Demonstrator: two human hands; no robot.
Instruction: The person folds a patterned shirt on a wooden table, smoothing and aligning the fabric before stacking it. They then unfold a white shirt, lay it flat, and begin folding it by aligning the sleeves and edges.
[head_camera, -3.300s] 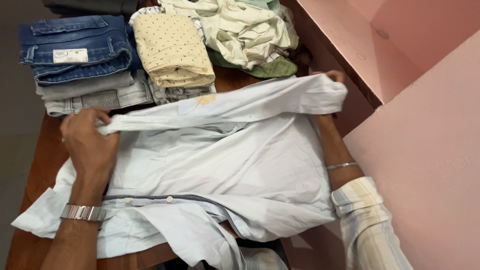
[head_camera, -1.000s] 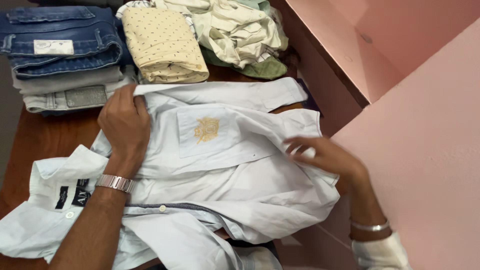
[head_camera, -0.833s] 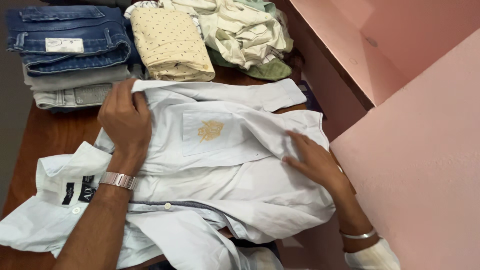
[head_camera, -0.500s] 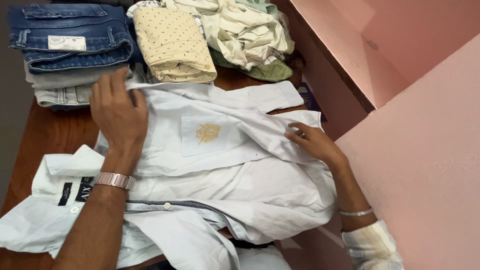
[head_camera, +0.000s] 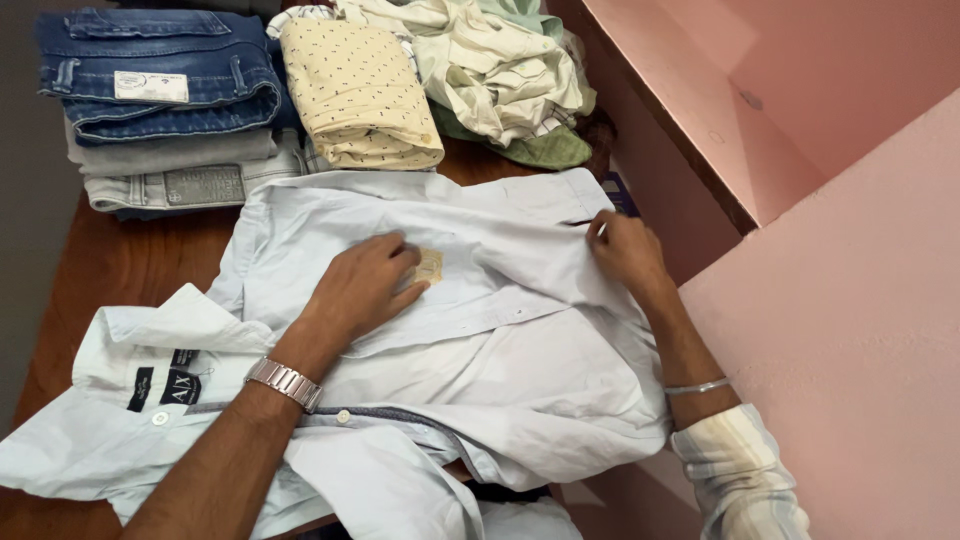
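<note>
Shirt: we see a pale blue shirt (head_camera: 480, 360) spread across the wooden table (head_camera: 120, 265), its collar (head_camera: 160, 345) toward our left and its far edge folded over.
Left hand: our left hand (head_camera: 365, 285) lies flat and relaxed on the shirt, fingers extended, grasping nothing, touching a small yellow emblem (head_camera: 430, 265); a metal watch (head_camera: 285, 383) sits on that wrist.
Right hand: our right hand (head_camera: 625, 250) pinches the folded edge of the shirt near its right end; a thin bangle (head_camera: 700, 386) circles that wrist.
Beyond the shirt: we see stacked jeans (head_camera: 165, 100) at far left, a folded cream dotted garment (head_camera: 360, 95) beside them, and a loose heap of pale clothes (head_camera: 500, 70) next to that.
Right side: a pink wall (head_camera: 840, 300) stands just beside the table.
</note>
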